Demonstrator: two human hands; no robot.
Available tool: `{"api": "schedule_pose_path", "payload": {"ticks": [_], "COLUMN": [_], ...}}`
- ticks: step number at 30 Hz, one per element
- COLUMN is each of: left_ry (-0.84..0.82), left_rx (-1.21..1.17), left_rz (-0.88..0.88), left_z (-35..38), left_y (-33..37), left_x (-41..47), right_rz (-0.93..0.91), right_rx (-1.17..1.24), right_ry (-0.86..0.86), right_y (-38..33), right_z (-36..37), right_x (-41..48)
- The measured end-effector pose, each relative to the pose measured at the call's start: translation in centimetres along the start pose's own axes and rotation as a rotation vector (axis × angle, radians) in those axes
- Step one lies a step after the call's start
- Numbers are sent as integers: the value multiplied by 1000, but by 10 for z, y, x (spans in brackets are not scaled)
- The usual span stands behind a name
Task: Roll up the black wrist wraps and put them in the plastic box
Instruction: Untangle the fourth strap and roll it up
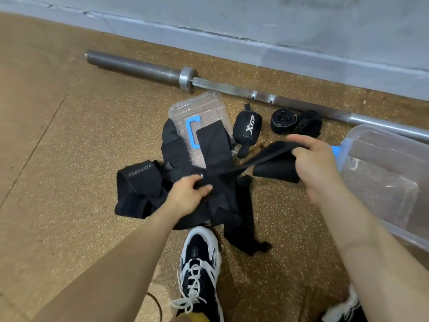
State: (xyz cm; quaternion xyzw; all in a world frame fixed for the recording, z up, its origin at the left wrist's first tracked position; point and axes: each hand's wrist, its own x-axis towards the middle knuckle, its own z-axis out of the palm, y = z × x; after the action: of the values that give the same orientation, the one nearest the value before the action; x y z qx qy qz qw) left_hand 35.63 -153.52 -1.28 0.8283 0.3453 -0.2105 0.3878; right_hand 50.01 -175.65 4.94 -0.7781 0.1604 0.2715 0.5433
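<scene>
Head cam: my R fingers [301, 139] are curled over the end of one black wrap [260, 158], thumb under, gripping it. My right hand [318, 159] holds that end up off the floor [69, 159], w/ a wider black flap hanging just below the palm. From there the wrap runs taut, down and left, to my left hand [188, 194], where thumb and fingers pinch it right above the pile of loose wraps [222, 205].

The pile sprawls on the floor btwn my hands, just ahead of my shoe [199, 263]. One strap from it lies across the clear lid [199, 105] w/ a blue handle. At the pile's left edge sits a wrap marked BOKEERSI [137, 182].

Right of the lid stands a rolled XTEP wrap [247, 129]. Further right are two more rolled wraps [283, 120], side by side and touching, near the barbell [144, 66] that lies along the wall [278, 19].

The plastic box [383, 177] is clear w/ a blue latch, on the floor just beside my R hand.
</scene>
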Motion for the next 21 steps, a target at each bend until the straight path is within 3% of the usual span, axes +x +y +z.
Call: {"api": "schedule_pose_path", "payload": {"ticks": [2, 4, 6, 9, 14, 16, 18, 19, 21], "left_ry": [174, 172, 27, -284, -565, -579, -529, -503, -376], "left_rx": [-237, -542, -661, -520, -246, -347, -531, -618, -755], "left_rz": [-69, -132, -143, -63, 134, 185, 194, 170, 117], "left_z": [-22, -46, -69, -93, -88, -80, -78, -78, -76], "left_y": [6, 18, 33, 59, 91, 95, 99, 98, 91], "left_x": [-4, -5, -10, -22, -37, -43, -48, -48, -40], "right_rz": [-24, -12, 41, 44, -505, -610, -628, -609, -290], "right_rx": [-43, -135, -395, -804, -514, -644, -685, -584, -166], "right_ry": [-33, -137, -350, -587, -464, -511, -473, -401, -215], "right_y": [-7, -13, -14, -17, -28, -21, -5, 5, 17], "right_z": [-9, -21, -32, -35, -1, 23, 43, 50, 57], "right_x": [-8, -17, -25, -41, -61, -63, -59, -56, -48]}}
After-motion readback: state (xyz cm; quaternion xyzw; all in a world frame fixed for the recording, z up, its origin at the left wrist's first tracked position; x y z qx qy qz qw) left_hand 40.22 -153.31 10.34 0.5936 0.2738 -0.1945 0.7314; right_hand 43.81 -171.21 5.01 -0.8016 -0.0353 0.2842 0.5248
